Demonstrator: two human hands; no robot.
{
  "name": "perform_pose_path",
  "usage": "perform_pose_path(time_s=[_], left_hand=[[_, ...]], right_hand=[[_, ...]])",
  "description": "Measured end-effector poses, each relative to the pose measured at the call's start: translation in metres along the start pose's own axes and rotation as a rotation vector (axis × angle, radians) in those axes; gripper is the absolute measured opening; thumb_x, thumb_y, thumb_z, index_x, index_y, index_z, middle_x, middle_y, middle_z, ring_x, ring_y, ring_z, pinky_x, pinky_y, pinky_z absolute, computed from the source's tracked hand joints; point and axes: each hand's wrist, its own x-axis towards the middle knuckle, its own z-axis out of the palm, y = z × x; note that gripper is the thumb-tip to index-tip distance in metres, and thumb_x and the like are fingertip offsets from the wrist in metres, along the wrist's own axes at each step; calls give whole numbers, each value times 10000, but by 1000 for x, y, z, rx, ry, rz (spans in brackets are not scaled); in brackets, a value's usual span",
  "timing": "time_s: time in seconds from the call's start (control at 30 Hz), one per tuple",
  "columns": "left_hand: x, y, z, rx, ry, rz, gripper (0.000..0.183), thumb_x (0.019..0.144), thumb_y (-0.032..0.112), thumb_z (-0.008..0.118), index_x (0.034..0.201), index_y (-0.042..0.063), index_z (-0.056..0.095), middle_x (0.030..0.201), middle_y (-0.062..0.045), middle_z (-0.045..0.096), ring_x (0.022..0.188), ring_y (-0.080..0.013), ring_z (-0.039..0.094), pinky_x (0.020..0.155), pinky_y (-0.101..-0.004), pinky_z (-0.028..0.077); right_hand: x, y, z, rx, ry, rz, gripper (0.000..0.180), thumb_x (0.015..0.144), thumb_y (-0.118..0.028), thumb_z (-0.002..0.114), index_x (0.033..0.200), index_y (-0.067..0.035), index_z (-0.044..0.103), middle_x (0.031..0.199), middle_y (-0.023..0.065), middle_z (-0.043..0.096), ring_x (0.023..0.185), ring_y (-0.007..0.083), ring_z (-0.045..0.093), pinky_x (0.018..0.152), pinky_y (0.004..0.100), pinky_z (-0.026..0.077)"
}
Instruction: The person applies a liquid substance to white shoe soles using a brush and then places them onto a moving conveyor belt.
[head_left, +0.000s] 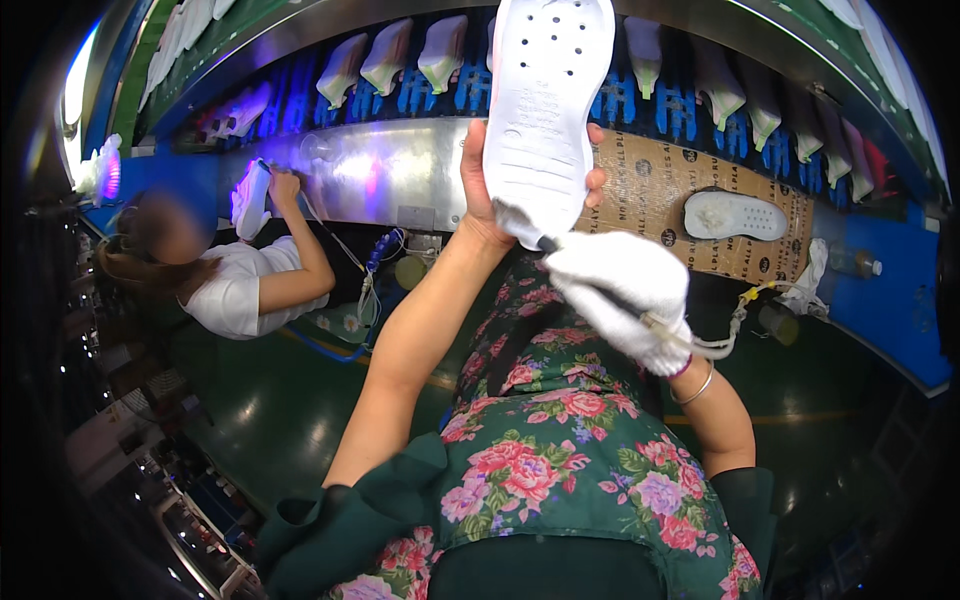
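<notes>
My bare left hand (487, 187) holds up a white shoe sole (544, 142), its face with small holes towards me and the holes at the far end; fingertips show along its right edge. My right hand (626, 289), in a white knitted glove, grips a brush (549, 244) with a dark handle part. The bristles lie at the near end of the sole, by my left wrist. A thin tube runs from the back of my right hand towards the right. On printed brown cardboard at the right rests another white sole piece (735, 215) with a whitish clump on it.
Beyond the metal bench (390, 172), a rack with blue holders (472, 90) carries several pale shoe parts (442, 49). A co-worker (247, 285) at the left works on a shoe (251, 199) under purplish light. A bottle (855, 262) and crumpled white cloth (810, 281) lie right of the cardboard (645, 217).
</notes>
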Motion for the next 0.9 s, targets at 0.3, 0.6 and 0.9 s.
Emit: perform_pose_path(time_s=[0.3, 0.6, 0.9], left_hand=[[7, 21, -6, -46, -138, -187, 869, 757, 623, 604, 1396, 66, 411, 1254, -310, 494, 1022, -418, 579, 823, -511, 521], [11, 37, 0, 129, -245, -304, 829, 799, 555, 568, 1389, 0, 394, 1201, -263, 547, 945, -370, 611, 762, -439, 534], [10, 44, 5, 251, -50, -325, 860, 796, 612, 569, 1425, 66, 357, 1260, -275, 480, 1027, -405, 529, 687, -420, 480]], right_hand=[[4, 4, -3, -75, -20, -105, 233, 753, -26, 705, 982, -71, 706, 951, 95, 700, 783, 224, 675, 679, 314, 531], [11, -14, -7, 14, -10, 55, 176, 753, -55, 738, 926, -87, 728, 891, 77, 714, 793, 220, 685, 715, 315, 539], [7, -7, 3, 135, -93, 9, 181, 732, -40, 743, 908, -78, 730, 901, 95, 710, 771, 222, 680, 697, 307, 534]])
